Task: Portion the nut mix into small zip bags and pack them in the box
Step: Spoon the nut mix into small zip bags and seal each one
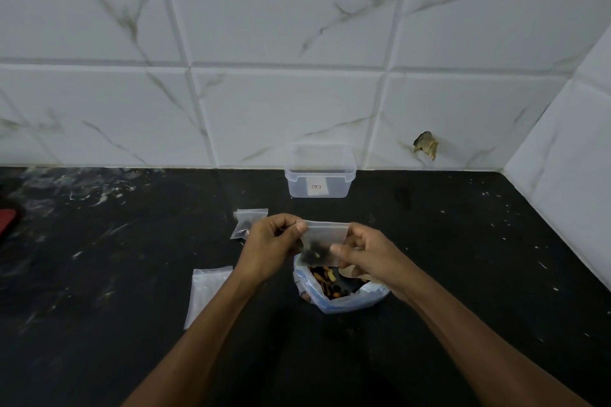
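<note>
Zip bag [325, 243], small, translucent plastic, dark nuts settling in its bottom: being held up between both hands above the nut mix bag [337, 291]. Left hand [272, 241] is pinching the top left corner; right hand [360, 251] is gripping the right edge. Clear plastic box [320, 175] is sitting behind, well apart, on the black countertop [99, 274].

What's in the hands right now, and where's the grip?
A small zip bag of nuts: left hand pinches its top left corner, right hand its right edge.
</note>
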A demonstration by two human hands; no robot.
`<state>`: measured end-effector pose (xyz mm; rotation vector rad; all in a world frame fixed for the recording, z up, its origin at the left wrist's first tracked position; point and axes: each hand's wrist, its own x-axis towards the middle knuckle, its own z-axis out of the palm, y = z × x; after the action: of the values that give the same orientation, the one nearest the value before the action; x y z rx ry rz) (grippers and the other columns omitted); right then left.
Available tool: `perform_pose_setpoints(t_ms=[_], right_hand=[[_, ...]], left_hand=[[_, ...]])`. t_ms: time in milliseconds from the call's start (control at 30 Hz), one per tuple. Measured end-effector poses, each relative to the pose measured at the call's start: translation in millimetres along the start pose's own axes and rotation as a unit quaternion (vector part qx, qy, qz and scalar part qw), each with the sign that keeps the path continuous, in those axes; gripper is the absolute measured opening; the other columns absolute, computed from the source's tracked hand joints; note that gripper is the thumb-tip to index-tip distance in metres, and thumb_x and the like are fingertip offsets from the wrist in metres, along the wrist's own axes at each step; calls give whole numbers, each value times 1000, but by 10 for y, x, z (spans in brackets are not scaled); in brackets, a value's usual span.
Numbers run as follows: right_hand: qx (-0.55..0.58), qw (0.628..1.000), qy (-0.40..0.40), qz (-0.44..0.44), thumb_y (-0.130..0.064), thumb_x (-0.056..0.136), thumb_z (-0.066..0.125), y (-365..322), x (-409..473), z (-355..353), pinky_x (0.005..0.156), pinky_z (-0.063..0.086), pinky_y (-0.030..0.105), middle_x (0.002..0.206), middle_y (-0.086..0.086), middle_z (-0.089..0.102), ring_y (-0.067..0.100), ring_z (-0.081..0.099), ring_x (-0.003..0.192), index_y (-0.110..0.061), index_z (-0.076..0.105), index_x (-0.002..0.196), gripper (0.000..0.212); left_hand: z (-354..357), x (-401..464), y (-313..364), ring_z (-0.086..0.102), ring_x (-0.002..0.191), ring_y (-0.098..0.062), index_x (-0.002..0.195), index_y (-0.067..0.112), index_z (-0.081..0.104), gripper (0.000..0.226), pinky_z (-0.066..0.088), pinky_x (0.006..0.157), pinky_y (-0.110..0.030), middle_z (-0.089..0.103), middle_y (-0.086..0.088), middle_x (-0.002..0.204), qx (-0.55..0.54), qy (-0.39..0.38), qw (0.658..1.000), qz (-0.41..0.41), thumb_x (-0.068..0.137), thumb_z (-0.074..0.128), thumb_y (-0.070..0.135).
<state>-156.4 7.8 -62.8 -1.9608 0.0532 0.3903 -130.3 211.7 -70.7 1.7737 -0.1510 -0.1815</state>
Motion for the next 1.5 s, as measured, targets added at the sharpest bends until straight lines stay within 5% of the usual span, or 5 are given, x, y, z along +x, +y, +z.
perform_pose_setpoints(t_ms=[333, 700, 1133, 1267, 1500], right_hand=[[15, 999, -39, 6, -11, 93, 61, -47, 313, 563, 67, 56, 23, 95, 9, 71, 11, 67, 78, -13, 64, 111, 19], [46, 996, 40, 69, -13, 94, 59, -357, 1145, 1177, 68, 59, 25, 89, 7, 71, 13, 68, 76, -13, 65, 96, 6], [-69, 974, 96, 194, -14, 93, 57, -30, 1828, 1672, 80, 59, 36, 89, 5, 66, 17, 67, 85, -18, 63, 81, 14], [-87, 971, 96, 201, -16, 92, 60, 15, 1907, 1712, 79, 60, 37, 91, 7, 69, 19, 69, 85, -16, 64, 85, 8], [-109, 969, 111, 194, -19, 93, 60, 17, 1967, 1672, 72, 56, 27, 88, 1, 63, 15, 66, 84, -17, 61, 91, 3]], left_hand=[[-373, -128, -344, 70, 97, -18, 109, 21, 65, 17, 59, 82, -34, 70, -5, 104, -68, 53, 996, -32, 97, 56, 14], [-872, 133, -778, 70, 100, -11, 122, 23, 62, 24, 56, 92, -40, 72, 2, 108, 16, 152, 987, -57, 99, 54, 19], [-994, 526, -1150, 69, 88, -11, 117, 18, 66, 30, 56, 78, -26, 71, 1, 99, 112, 67, 979, -155, 96, 48, 9], [-967, 582, -1172, 65, 80, -25, 103, 6, 66, 22, 50, 68, -29, 69, -17, 96, 128, 62, 976, -164, 95, 45, 8], [-921, 642, -1144, 57, 64, -11, 99, 15, 65, 21, 46, 58, -23, 69, -10, 89, 144, 41, 974, -171, 96, 46, 8]])
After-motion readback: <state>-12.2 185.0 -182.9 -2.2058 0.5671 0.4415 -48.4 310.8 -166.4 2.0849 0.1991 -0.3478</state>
